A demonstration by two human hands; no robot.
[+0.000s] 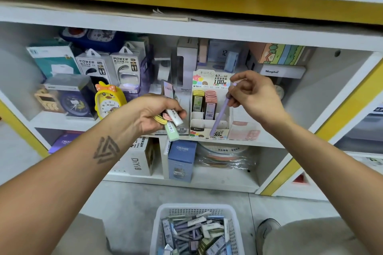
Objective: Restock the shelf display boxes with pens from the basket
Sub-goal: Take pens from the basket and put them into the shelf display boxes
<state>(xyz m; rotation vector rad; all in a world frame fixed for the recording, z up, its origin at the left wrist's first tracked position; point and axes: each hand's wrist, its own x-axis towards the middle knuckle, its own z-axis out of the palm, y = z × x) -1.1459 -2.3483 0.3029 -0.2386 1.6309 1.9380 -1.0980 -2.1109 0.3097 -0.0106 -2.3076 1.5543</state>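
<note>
A white display box (209,128) with slotted compartments stands on the middle shelf; yellow and pink lead cases fill its back slots. My right hand (253,94) is shut on a slim lilac pen (219,117), which slants down with its tip at the box's front slots. My left hand (154,113) sits just left of the box, shut on a bunch of small cases (173,123): white, green, pink and yellow. A white plastic basket (196,232) on the floor below holds many loose pens and cases.
Power bank packs (107,68), a yellow duck clock (108,100) and a dark blue clock (73,103) fill the shelf's left side. A pink box (245,131) stands right of the display box. Blue and white cartons (181,160) stand on the lower shelf. My knees flank the basket.
</note>
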